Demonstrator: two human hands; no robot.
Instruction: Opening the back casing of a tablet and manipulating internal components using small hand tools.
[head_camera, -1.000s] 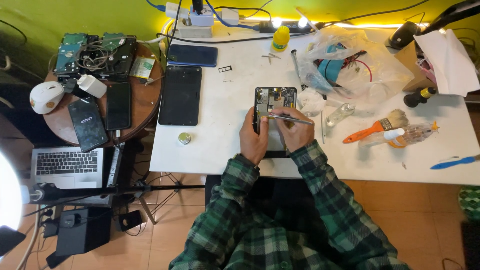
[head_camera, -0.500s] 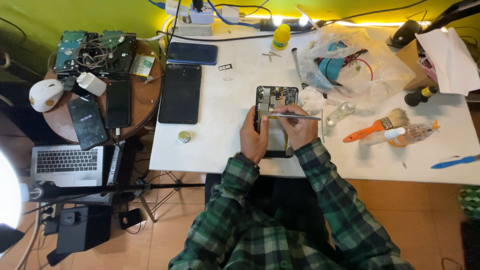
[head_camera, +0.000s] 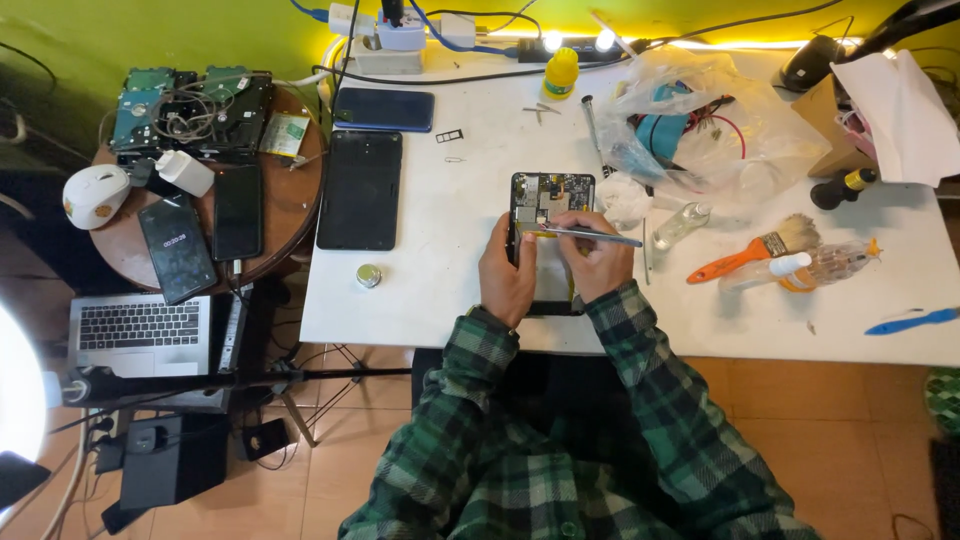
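An opened phone (head_camera: 550, 200) lies back-up on the white table (head_camera: 440, 270), its circuit board exposed at the top. My left hand (head_camera: 507, 272) grips the phone's left edge and steadies it. My right hand (head_camera: 592, 262) holds thin metal tweezers (head_camera: 590, 236) almost level, the tip resting on the phone's middle near a yellow strip. Both arms wear green plaid sleeves.
A black tablet (head_camera: 360, 190) and a dark phone (head_camera: 384, 109) lie left of the work. An orange brush (head_camera: 750, 255), clear bottle (head_camera: 682, 226), plastic bag of parts (head_camera: 700, 125) and blue pen (head_camera: 910, 321) sit right. A round side table (head_camera: 290, 225) holds phones and drives.
My right hand shifted the tweezers slightly lower on the phone and tilted them flatter. My left hand stays on the phone's left edge.
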